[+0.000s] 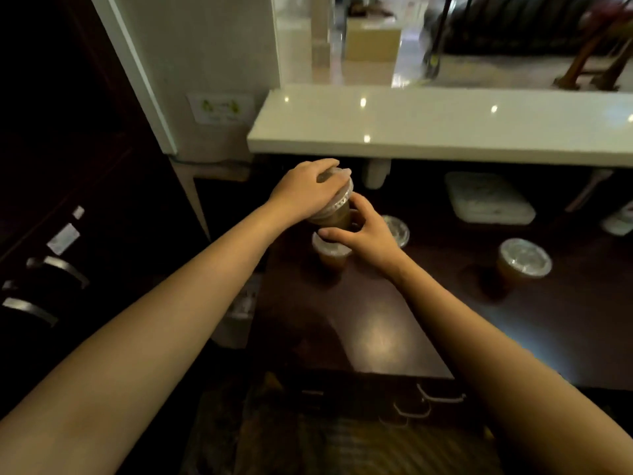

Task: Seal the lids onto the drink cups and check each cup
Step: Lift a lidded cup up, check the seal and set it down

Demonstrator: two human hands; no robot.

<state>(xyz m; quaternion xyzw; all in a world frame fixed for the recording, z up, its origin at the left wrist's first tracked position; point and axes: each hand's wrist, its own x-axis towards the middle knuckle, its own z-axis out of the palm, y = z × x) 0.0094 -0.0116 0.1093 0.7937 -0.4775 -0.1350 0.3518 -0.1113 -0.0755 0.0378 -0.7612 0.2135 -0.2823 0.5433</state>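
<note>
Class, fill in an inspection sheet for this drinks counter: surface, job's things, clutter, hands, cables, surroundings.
Surface: dark wooden counter, glossy.
Job's things: held cup of brown drink, tilted, lid on; three more lidded cups standing.
Clutter: white lidded container at the back.
Hands: left hand presses the lid; right hand grips the cup's side.
Cables: nothing seen.
Surroundings: white shelf above; dark drawers to the left.

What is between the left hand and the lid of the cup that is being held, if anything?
Nothing visible. The left hand lies flat on the lid of the held cup, palm in contact, while the right hand grips the cup's side. The other lidded cups stand apart on the dark counter.
</note>
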